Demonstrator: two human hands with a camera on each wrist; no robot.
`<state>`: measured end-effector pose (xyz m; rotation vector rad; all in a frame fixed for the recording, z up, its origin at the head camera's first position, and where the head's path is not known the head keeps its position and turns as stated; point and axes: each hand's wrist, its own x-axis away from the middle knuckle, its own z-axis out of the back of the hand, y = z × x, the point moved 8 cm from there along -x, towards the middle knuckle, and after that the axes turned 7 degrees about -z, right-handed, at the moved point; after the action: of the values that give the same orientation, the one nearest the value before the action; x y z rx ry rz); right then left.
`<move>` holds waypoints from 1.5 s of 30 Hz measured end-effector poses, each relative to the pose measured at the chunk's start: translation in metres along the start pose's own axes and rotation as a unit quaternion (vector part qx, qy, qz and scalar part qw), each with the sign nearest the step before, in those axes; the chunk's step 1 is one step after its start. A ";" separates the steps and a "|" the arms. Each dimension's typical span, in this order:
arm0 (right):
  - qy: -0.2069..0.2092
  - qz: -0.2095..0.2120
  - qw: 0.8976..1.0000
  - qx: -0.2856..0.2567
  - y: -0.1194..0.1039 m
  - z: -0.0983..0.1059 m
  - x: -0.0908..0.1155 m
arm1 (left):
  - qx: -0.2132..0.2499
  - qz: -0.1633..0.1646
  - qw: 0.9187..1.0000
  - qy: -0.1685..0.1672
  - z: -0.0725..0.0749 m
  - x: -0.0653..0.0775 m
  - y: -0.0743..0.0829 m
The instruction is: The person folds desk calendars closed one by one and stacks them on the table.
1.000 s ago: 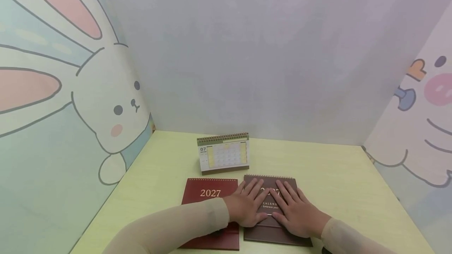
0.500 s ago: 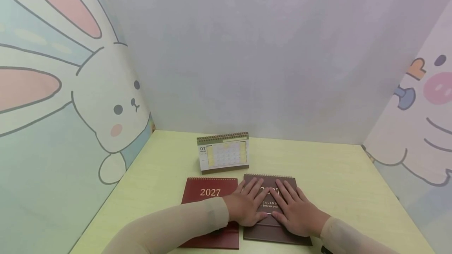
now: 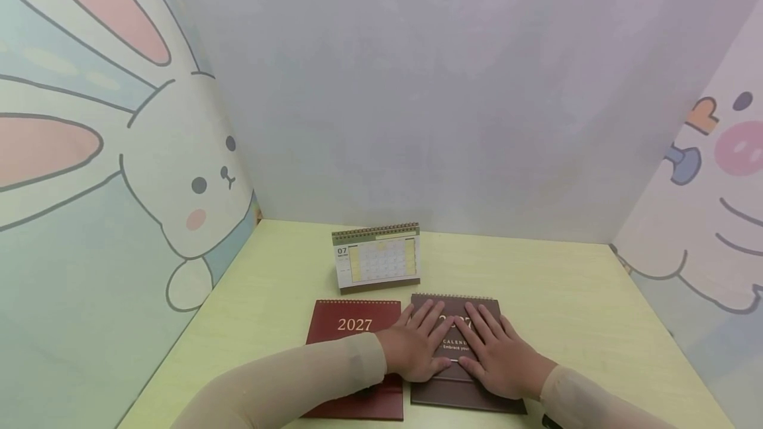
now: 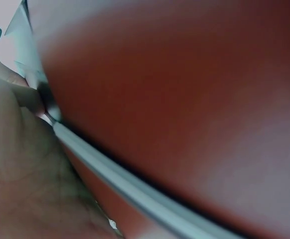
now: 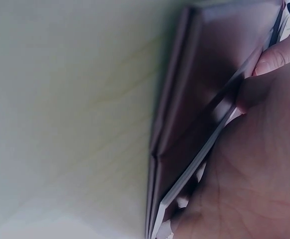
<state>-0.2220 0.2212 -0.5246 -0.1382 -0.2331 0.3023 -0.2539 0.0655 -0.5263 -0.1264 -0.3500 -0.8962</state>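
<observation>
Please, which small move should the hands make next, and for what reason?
I would probably lift the left hand and right hand off the brown calendar: both rest palm-down on it, gripping nothing, and it lies beside the red calendar. The calendar showing 07 stands farther back, so free hands could perhaps reach it next.

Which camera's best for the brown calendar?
Head: the brown calendar shows most of its outline and some cover text, though left hand and right hand cover parts. Right wrist gives only a blurry, oblique edge close-up. Left wrist: mostly red calendar; brown one not identifiable.
</observation>
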 end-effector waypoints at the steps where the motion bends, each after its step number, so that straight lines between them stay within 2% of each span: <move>1: 0.000 0.000 1.000 0.000 0.000 0.000 0.000 | 0.000 0.000 1.000 0.000 0.000 0.000 0.000; 45: -0.012 -0.006 1.000 -0.021 0.003 -0.003 -0.003 | 0.028 0.005 1.000 -0.010 -0.004 -0.003 -0.002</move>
<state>-0.2248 0.2226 -0.5283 -0.1750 -0.2636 0.2871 -0.2567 0.0655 -0.5310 -0.0860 -0.3931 -0.8743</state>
